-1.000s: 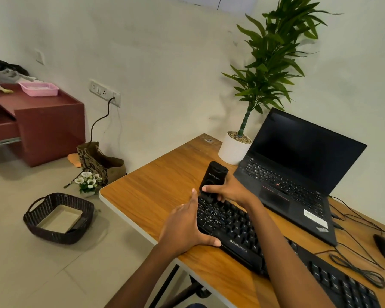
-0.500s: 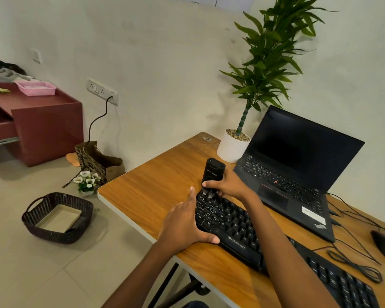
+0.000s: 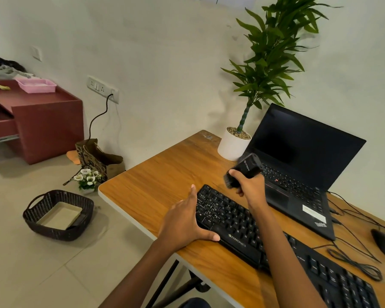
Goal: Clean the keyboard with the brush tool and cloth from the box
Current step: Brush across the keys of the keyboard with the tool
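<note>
Head camera shows your left hand (image 3: 182, 225) spread flat against the left end of the keyboard (image 3: 231, 221), bracing it on the desk (image 3: 156, 185); your right hand (image 3: 251, 188) grips the brush tool (image 3: 247, 167), tilted just above its far corner, likely between strokes

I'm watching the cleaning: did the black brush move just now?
Yes. The brush tool lifted off the keyboard corner, toward the laptop.

Desk (image 3: 156, 185) bare leftward; laptop (image 3: 298, 174) blocks behind.
</note>
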`<move>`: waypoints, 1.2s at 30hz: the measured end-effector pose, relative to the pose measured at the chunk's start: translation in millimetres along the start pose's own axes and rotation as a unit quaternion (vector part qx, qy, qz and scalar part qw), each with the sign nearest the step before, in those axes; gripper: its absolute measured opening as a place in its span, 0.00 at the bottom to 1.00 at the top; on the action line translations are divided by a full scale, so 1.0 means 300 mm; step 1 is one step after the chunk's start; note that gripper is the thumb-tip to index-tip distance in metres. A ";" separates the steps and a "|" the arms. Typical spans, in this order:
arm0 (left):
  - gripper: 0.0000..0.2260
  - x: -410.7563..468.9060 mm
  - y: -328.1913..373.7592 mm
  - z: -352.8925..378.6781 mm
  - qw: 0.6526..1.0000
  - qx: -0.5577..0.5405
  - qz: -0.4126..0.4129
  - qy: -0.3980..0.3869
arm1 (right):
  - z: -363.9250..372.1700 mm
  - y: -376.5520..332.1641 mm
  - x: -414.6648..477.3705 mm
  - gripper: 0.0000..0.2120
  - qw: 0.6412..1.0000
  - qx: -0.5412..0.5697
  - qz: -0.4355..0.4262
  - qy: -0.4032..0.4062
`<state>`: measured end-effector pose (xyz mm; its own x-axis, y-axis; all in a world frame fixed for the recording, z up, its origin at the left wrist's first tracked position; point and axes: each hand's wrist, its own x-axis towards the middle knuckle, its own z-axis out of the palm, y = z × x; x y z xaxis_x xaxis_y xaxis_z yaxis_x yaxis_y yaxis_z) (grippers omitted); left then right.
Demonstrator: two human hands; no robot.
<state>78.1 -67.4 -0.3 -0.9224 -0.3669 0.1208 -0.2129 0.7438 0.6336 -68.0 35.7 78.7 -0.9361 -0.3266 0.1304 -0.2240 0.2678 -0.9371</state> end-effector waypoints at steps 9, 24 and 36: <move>0.63 0.004 -0.002 0.000 1.000 -0.012 0.001 -0.005 | -0.063 0.078 -0.095 0.15 0.998 -0.022 -0.011 -0.060; 0.65 0.005 -0.012 0.009 1.000 -0.012 0.000 0.003 | -0.060 0.076 -0.136 0.15 0.990 -0.085 -0.089 -0.073; 0.65 0.007 -0.016 0.014 1.000 -0.005 -0.007 0.003 | -0.084 0.077 -0.139 0.14 0.988 -0.085 -0.080 -0.104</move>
<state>75.7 -69.3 -6.2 -0.9174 -0.3803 0.1170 -0.2217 0.7329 0.6432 -41.0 78.2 59.8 -0.8132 -0.5510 0.1874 -0.4241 0.3404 -0.8392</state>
